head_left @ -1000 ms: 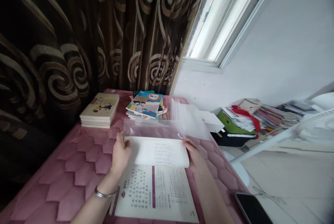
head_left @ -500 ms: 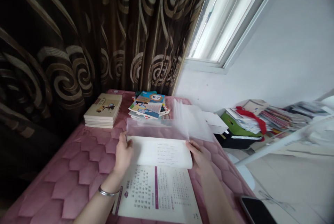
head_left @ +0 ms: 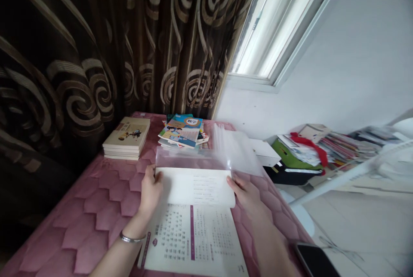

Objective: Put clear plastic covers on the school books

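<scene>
An open book (head_left: 193, 240) lies on the pink quilted surface in front of me, its upper leaf curled over toward me. My left hand (head_left: 151, 189) pinches the left edge of that raised part, a silver bangle on the wrist. At the opposite edge, my right hand (head_left: 241, 191) grips the book between thumb and fingers. A clear plastic book cover (head_left: 183, 158) extends from the book's far edge, between the hands. Beyond my right hand lie more translucent plastic covers (head_left: 240, 152).
A neat stack of beige books (head_left: 127, 135) stands at the back left. Several loose books, a blue one (head_left: 183, 128) on top, lie at the back middle. A phone (head_left: 316, 260) rests at the near right edge. Piled papers (head_left: 345, 148) and a white fan stand (head_left: 348, 176) are on the right.
Both hands keep their hold on the book, with only a slight shift. The plastic cover beyond it has settled a little lower at the right. The view has moved slightly.
</scene>
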### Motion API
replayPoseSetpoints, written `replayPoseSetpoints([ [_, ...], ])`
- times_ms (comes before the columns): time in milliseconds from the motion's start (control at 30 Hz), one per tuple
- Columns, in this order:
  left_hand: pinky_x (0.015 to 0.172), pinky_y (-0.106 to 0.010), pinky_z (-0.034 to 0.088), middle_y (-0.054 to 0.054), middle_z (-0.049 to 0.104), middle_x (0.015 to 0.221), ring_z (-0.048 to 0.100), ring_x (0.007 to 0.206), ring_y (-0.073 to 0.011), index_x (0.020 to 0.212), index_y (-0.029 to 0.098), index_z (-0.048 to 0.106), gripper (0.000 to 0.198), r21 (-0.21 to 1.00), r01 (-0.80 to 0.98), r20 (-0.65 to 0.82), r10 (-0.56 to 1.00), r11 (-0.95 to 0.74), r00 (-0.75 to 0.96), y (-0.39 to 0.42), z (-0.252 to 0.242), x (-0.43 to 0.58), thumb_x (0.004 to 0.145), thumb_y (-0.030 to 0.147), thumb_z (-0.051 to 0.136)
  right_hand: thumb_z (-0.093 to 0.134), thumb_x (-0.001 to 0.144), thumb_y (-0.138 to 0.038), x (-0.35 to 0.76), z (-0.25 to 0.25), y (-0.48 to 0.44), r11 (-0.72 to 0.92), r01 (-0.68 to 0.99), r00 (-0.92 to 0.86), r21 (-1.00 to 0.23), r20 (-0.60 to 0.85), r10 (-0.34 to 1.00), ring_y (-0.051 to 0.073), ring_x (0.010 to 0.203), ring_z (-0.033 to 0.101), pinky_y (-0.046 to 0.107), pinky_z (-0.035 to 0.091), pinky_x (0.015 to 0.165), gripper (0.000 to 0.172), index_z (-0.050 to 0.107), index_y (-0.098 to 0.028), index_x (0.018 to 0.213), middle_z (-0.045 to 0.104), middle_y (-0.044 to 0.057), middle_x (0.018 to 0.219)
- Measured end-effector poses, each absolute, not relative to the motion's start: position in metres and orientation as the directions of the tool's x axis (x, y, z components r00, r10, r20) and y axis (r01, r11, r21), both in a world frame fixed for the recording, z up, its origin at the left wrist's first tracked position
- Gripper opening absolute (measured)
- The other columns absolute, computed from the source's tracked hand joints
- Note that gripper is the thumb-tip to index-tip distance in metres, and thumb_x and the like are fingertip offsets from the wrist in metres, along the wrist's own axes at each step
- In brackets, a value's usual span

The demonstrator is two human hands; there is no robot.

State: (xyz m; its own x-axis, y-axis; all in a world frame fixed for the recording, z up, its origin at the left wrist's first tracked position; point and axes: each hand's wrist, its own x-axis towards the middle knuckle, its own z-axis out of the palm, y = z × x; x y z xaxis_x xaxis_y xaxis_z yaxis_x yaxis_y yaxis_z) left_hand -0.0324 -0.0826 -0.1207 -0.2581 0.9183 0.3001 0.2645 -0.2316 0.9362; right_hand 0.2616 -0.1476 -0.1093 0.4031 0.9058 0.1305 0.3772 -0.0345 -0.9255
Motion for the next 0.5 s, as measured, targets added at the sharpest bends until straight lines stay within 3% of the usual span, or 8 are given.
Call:
replayPoseSetpoints([
  [100,0.071,-0.029,0.046,-0.002,0.063,0.078,0.06,0.075,-0.0187,0.091,0.02,0.053,0.023,0.94,0.253,0.295,0.919,-0.23,-0.261,-0.082,-0.121,-0.032,0.071,0.031,0.054,0.065,0.071,-0.06,0.262,-0.106,-0.15,-0.024,0.353,0.351,-0.935,0.109,0.93,0.019,0.062,0.054,0.028,0.042,0.055,0.04,0.068,-0.021,0.063,0.064,0.002,0.063],
  [267,0.067,-0.029,0.044,0.0,0.062,0.073,0.058,0.07,-0.0184,0.09,0.021,0.052,0.025,0.953,0.225,0.263,0.925,-0.205,-0.275,-0.082,-0.121,-0.03,0.069,0.034,0.055,0.07,0.071,-0.051,0.262,-0.1,-0.157,0.016,0.245,0.207,-0.969,0.069,0.976,0.023,0.079,0.061,0.031,0.048,0.068,0.034,0.073,-0.02,0.084,0.071,0.004,0.082],
  [500,0.065,-0.03,0.045,-0.001,0.064,0.071,0.059,0.068,-0.0189,0.082,0.02,0.055,0.028,0.986,0.111,0.145,0.971,-0.125,-0.189,-0.077,-0.114,-0.036,0.064,0.041,0.058,0.071,0.068,-0.055,0.241,-0.091,-0.154,-0.011,0.171,0.359,-0.985,0.052,0.932,0.024,0.074,0.063,0.031,0.048,0.065,0.036,0.073,-0.022,0.082,0.072,0.003,0.076],
])
